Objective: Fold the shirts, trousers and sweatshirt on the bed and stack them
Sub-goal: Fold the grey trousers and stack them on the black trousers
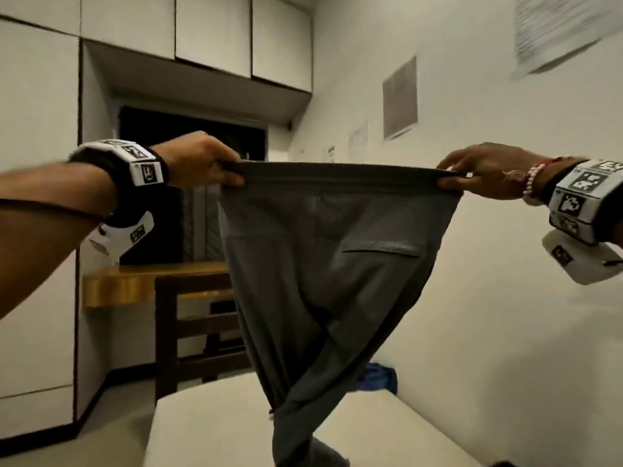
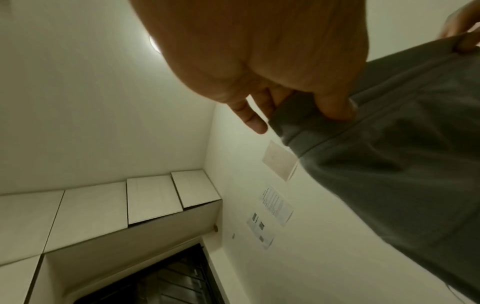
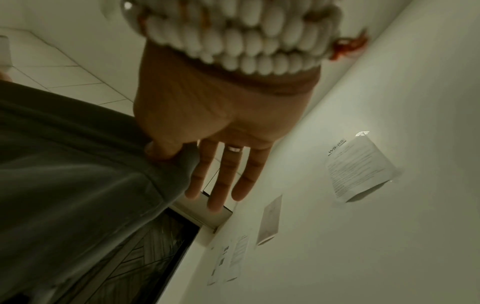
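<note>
Left to right: cupboards [image 1: 40, 197]; wooden desk [image 1: 135, 284] and chair [image 1: 202, 325], partly screened by the cloth; left hand [image 1: 199, 160] pinching one waistband end of the grey trousers [image 1: 323, 264], which hang taut, legs trailing onto the bed [image 1: 209, 429]; blue garment [image 1: 377, 379] behind; right hand [image 1: 485, 171] pinching the other end, its other fingers [image 3: 221, 179] straight.

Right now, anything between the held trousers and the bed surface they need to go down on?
Nothing visible. The left hand and right hand pinch the waistband of the grey trousers; the twisted legs already reach the bare bed. A blue garment lies farther back by the wall, clear of the drop.
</note>
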